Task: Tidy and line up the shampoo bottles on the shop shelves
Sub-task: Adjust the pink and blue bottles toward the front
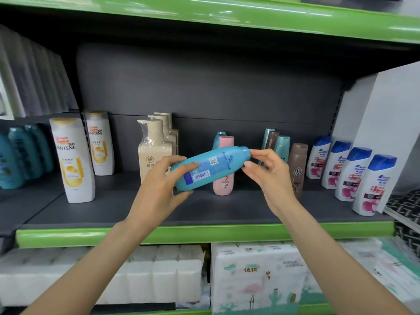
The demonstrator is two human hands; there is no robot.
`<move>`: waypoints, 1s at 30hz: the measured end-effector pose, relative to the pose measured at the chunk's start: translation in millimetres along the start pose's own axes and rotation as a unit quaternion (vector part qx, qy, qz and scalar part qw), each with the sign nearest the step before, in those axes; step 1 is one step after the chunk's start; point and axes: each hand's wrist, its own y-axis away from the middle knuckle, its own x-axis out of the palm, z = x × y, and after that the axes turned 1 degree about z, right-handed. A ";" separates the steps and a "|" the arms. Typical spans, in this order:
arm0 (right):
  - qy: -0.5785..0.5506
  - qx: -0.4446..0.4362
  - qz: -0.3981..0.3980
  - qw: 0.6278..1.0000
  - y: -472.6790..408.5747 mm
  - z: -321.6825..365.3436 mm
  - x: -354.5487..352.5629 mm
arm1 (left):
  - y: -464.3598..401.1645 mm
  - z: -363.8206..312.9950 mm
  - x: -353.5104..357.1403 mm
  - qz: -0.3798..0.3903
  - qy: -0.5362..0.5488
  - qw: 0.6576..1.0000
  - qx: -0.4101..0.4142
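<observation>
Reaching forward over the green-edged shelf (204,233), both hands are holding one teal bottle (211,168) in the air, above the shelf surface and in front of the stock. The bottle is lying tilted, base low at the left, cap high at the right, with its barcode label facing the camera. The left hand (159,185) is gripping the base end, thumb on the label face and fingers curled underneath. The right hand (268,171) is pinching the cap end between thumb and fingertips.

Directly behind the held bottle, one pink bottle (223,178) is standing upright, with one blue bottle (218,138) partly hidden behind it. At the right edge, four white bottles with blue caps (354,176) are standing in a diagonal row running front to back. Left of them, two brown bottles (297,169) and two teal-capped bottles (281,147) are standing in a loose cluster. Left of centre, three cream pump bottles (154,153) are standing in a file, one behind another. Further left, two white bottles with gold caps (72,160) are standing apart, one forward and one back. At the far left, teal bottles (20,155) are showing on the neighbouring shelf; their count cannot be told.
</observation>
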 end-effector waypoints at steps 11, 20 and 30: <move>-0.045 0.025 0.013 0.999 -0.2 4.4 0.5 | -6.6 -12.3 -11.8 0.095 0.354 0.903 -0.224; -0.121 0.044 0.072 0.989 0.8 9.5 9.6 | -9.5 -21.8 -11.4 0.178 0.553 0.742 -0.334; -0.015 0.020 0.042 0.999 -5.6 21.5 13.6 | -17.0 -16.1 4.9 0.183 0.439 0.838 -0.267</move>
